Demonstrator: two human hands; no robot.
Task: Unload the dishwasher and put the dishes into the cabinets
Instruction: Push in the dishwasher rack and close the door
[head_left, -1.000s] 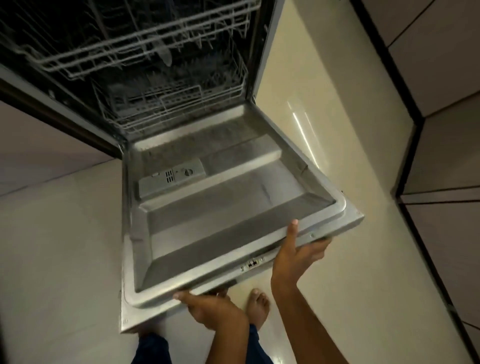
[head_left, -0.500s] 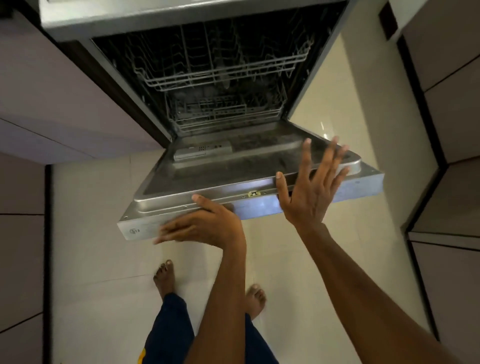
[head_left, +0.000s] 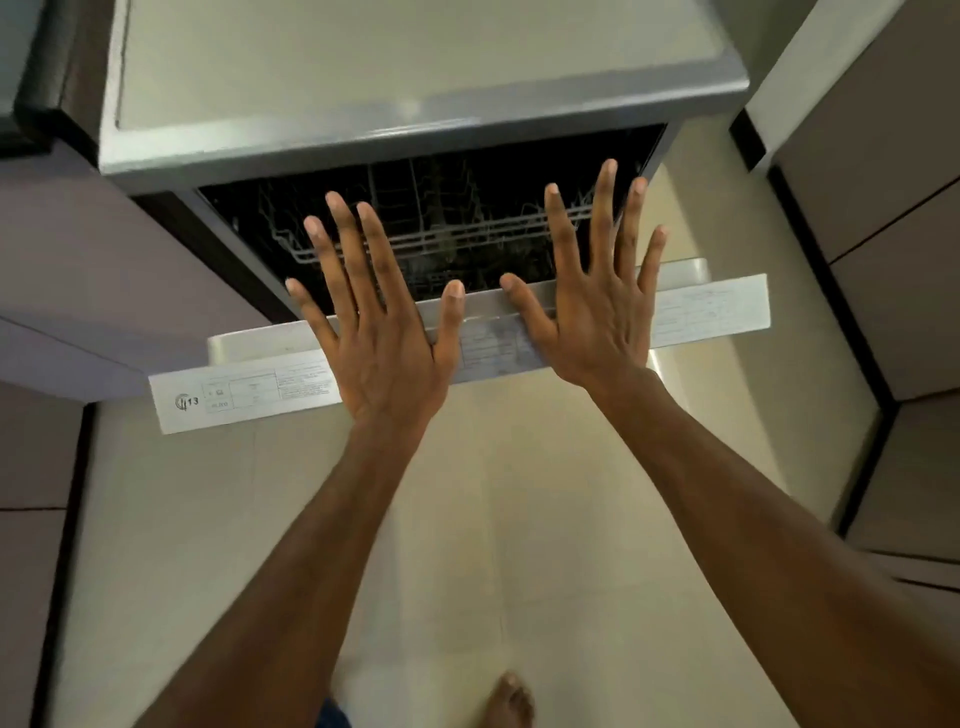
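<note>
The dishwasher door (head_left: 244, 397) is swung most of the way up, so I see mainly its top edge with a printed label. Through the remaining gap the dark tub shows a wire rack (head_left: 457, 234) with no dishes visible on it. My left hand (head_left: 379, 332) and my right hand (head_left: 597, 312) are flat against the door's top edge, fingers spread wide, palms on the metal. Neither hand holds anything.
The dishwasher's grey top panel (head_left: 415, 67) fills the upper view. Mauve cabinet fronts (head_left: 78, 270) stand to the left and more cabinets (head_left: 893, 208) to the right. Below is pale tiled floor (head_left: 519, 519), with my bare foot (head_left: 511, 701) at the bottom edge.
The door has swung from lying flat to nearly upright. My hands went from gripping under its front edge to pressing flat on its top edge with spread fingers.
</note>
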